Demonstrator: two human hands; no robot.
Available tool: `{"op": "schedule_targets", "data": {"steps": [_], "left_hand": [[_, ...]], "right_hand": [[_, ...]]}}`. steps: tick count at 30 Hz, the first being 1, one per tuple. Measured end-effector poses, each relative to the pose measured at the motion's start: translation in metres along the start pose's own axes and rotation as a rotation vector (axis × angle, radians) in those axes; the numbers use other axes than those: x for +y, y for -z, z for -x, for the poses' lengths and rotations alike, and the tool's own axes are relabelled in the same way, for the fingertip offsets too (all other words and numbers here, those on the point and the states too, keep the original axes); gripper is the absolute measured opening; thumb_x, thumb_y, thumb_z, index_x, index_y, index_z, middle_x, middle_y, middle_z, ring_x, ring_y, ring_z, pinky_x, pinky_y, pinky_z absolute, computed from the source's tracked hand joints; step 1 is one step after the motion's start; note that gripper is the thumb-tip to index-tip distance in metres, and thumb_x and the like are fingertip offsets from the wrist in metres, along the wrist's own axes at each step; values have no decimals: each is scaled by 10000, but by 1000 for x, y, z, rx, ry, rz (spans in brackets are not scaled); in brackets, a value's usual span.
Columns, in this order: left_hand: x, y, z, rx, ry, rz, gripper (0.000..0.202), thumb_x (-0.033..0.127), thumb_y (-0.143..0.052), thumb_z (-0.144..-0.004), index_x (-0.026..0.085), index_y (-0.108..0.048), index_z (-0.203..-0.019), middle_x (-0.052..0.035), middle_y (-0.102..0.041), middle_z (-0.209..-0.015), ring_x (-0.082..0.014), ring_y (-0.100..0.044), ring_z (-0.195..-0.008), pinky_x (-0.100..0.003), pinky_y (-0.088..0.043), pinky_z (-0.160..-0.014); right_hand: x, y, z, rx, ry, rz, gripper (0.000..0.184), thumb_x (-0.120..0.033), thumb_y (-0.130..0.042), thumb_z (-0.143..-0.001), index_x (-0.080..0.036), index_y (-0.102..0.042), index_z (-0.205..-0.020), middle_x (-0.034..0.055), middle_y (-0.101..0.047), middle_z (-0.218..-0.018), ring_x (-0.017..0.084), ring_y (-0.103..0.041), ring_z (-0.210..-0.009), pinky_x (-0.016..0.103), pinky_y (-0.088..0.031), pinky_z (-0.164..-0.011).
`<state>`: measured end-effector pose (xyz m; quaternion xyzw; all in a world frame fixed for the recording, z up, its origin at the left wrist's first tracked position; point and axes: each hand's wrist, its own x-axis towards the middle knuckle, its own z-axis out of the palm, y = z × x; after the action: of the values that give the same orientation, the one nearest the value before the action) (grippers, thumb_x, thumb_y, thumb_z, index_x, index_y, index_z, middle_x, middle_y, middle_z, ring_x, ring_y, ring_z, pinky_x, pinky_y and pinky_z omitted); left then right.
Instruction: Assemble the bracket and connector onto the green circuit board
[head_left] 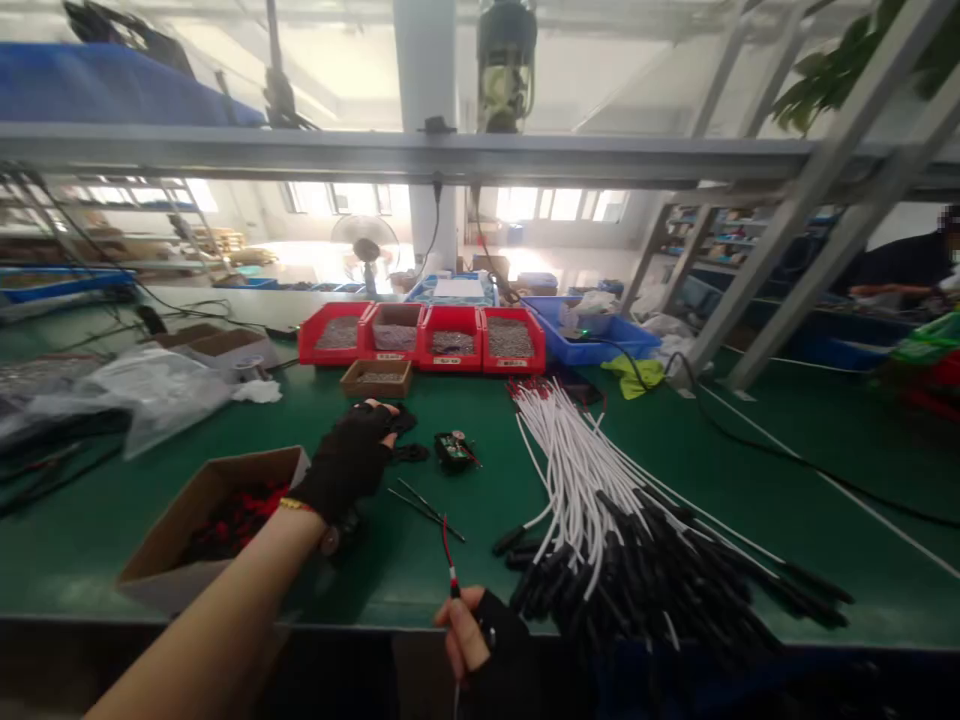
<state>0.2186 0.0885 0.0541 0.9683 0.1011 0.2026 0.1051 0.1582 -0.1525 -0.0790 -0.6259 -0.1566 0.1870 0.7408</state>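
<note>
My left hand (351,455), in a black fingerless glove, reaches over the bench. Its bent fingers and thumb are apart, at the edge of some small black pieces (405,418); whether they touch is unclear. Near the front edge, my right hand (469,635), gloved alike, pinches a thin cable (453,580) whose red wire end points up and away. Just beyond that end, two thin dark rods (427,510) lie crossed. A small black housing with a green circuit board (454,450) sits farther back. On the right spreads a bundle of white cables (570,460) with black ends.
An open cardboard box (214,470) of red and black parts stands by my left forearm. Red bins (454,340) of small parts line the back, with a small brown tray (376,378) before them. A blue tray (592,345) and slanted metal posts (810,190) are at right.
</note>
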Motion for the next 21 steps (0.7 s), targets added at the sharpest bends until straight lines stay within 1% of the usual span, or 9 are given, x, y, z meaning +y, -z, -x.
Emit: {"op": "schedule_targets", "data": {"steps": [4, 9, 11, 13, 15, 16, 18, 20, 21], "left_hand": [[-15, 25, -5, -14, 53, -90, 316, 254, -509, -918, 139, -704, -1138, -148, -711, -1186, -310, -680, -1138, -410, -532, -997], [-32, 46, -3, -82, 83, -120, 309, 258, -528, -889, 144, -696, -1122, -153, -724, -1187, -304, -683, -1123, -423, -528, -1006], [-27, 47, 7, -153, 72, -107, 286, 275, -536, -907, 147, -705, -1099, -143, -741, -1149, -286, -708, -1050, -399, -551, -950], [-15, 44, 23, -231, 50, -102, 287, 321, -569, -926, 145, -716, -1099, -147, -746, -1140, -296, -719, -1024, -401, -561, -920], [-1, 39, 43, -290, 44, -114, 326, 353, -652, -902, 132, -729, -1130, -190, -732, -1194, -367, -703, -1102, -478, -551, -959], [5, 36, 53, -313, 59, -123, 347, 329, -711, -859, 121, -739, -1135, -224, -723, -1215, -421, -686, -1143, -537, -544, -972], [13, 30, 70, -359, 104, -131, 349, 209, -785, -755, 94, -765, -1084, -289, -717, -1194, -506, -689, -1111, -637, -544, -930], [14, 25, 81, -380, 144, -108, 406, 91, -777, -692, 66, -768, -1097, -347, -681, -1246, -544, -677, -1132, -678, -535, -935], [14, 23, 85, -378, 157, -83, 462, 60, -763, -684, 59, -755, -1147, -362, -647, -1308, -544, -652, -1195, -680, -519, -979]], "right_hand": [[-2, -6, 2, 93, -43, -98, 778, -933, -615, -823, -164, -707, -755, -50, -396, -449, 100, -394, -391, 209, -234, -438], [-12, -12, 8, 138, -88, -138, 756, -911, -682, -793, -158, -702, -734, -57, -379, -477, 95, -414, -410, 185, -261, -433], [-15, -12, 9, 130, -97, -153, 748, -909, -691, -787, -163, -694, -724, -58, -370, -472, 94, -402, -406, 185, -252, -437], [-15, -11, 8, 114, -109, -163, 738, -904, -697, -787, -169, -696, -723, -54, -374, -469, 95, -377, -396, 193, -239, -427], [-15, -10, 8, 107, -113, -159, 727, -898, -695, -793, -175, -704, -724, -50, -377, -470, 107, -388, -400, 203, -260, -422], [-14, -10, 8, 105, -113, -149, 723, -896, -691, -799, -177, -707, -723, -48, -379, -470, 114, -400, -405, 207, -271, -421], [-14, -9, 8, 104, -108, -125, 728, -900, -677, -807, -178, -708, -720, -47, -378, -470, 118, -413, -411, 208, -277, -427], [-14, -9, 9, 105, -100, -105, 736, -905, -664, -812, -176, -714, -727, -46, -385, -471, 113, -403, -409, 208, -265, -429], [-14, -9, 9, 107, -95, -98, 734, -901, -665, -816, -174, -718, -732, -45, -393, -471, 108, -393, -408, 207, -255, -427]]}}
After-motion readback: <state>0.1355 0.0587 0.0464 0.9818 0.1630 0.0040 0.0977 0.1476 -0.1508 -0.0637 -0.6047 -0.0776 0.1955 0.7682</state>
